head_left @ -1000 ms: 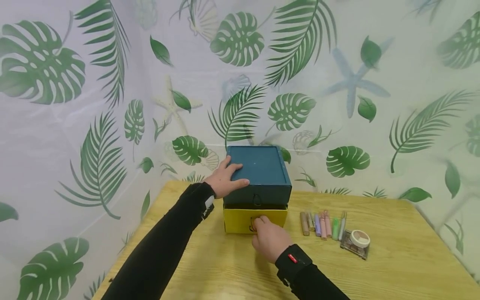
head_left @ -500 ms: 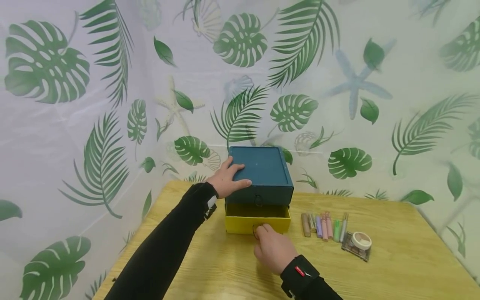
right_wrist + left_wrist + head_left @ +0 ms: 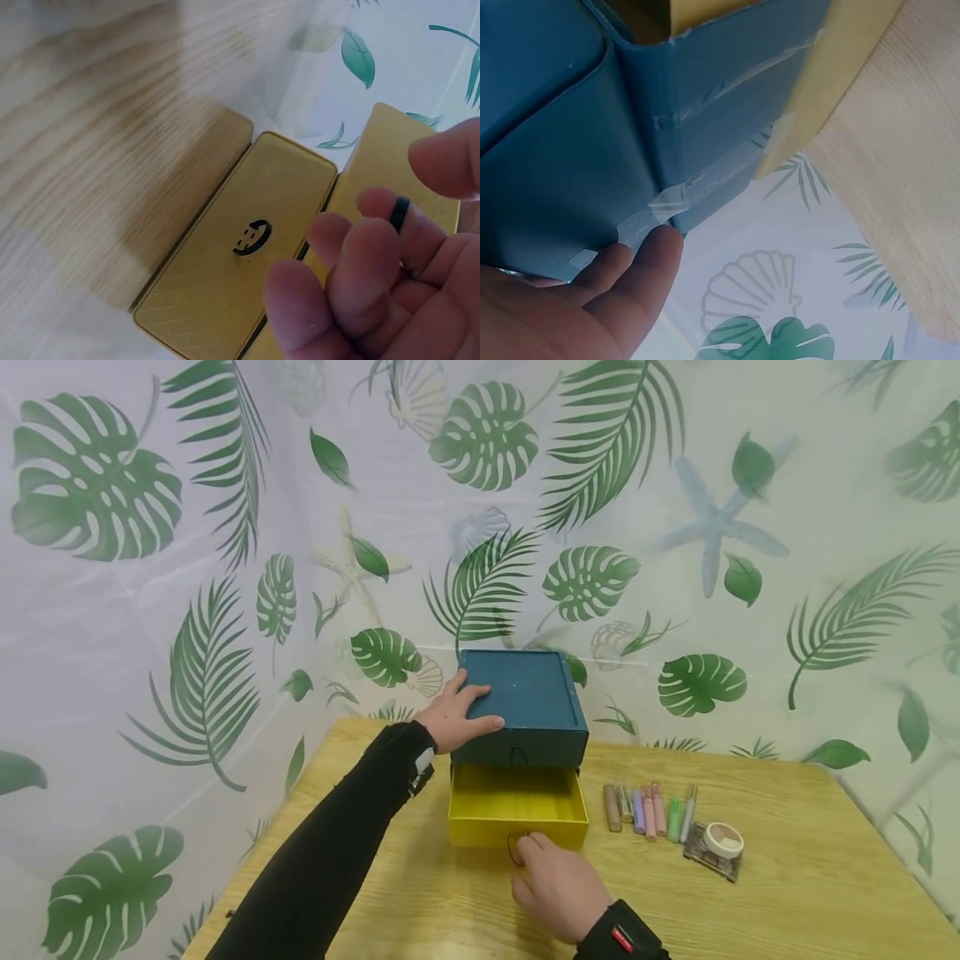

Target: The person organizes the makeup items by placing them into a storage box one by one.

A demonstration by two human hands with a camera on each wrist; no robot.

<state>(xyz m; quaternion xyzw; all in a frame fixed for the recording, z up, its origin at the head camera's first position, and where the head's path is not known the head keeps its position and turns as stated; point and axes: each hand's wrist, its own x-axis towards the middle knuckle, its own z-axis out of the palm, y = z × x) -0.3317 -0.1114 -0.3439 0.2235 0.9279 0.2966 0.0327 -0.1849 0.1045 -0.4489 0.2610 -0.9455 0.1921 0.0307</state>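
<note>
A blue box (image 3: 521, 693) with a dark loop on its front stands at the table's back. Below it a yellow drawer (image 3: 517, 802) is pulled out, its visible inside bare. My left hand (image 3: 459, 714) rests on the blue box's left edge, fingers spread and thumb lying across the top; in the left wrist view, fingers (image 3: 654, 262) lie along its taped side. My right hand (image 3: 558, 881) has curled fingers hooked in the drawer's black loop handle (image 3: 514, 850). In the right wrist view the loop (image 3: 400, 214) crosses a finger, beside another yellow drawer front (image 3: 225, 277) with its own loop.
Right of the boxes, several makeup tubes (image 3: 649, 810) lie in a row on the wooden table (image 3: 817, 877). A palette (image 3: 701, 853) with a round compact (image 3: 723, 839) on it sits by them. A leaf-printed sheet (image 3: 622, 502) hangs close behind.
My right hand has moved toward me and drawn the yellow drawer out, so its inside now shows. The left hand has stayed on the blue box.
</note>
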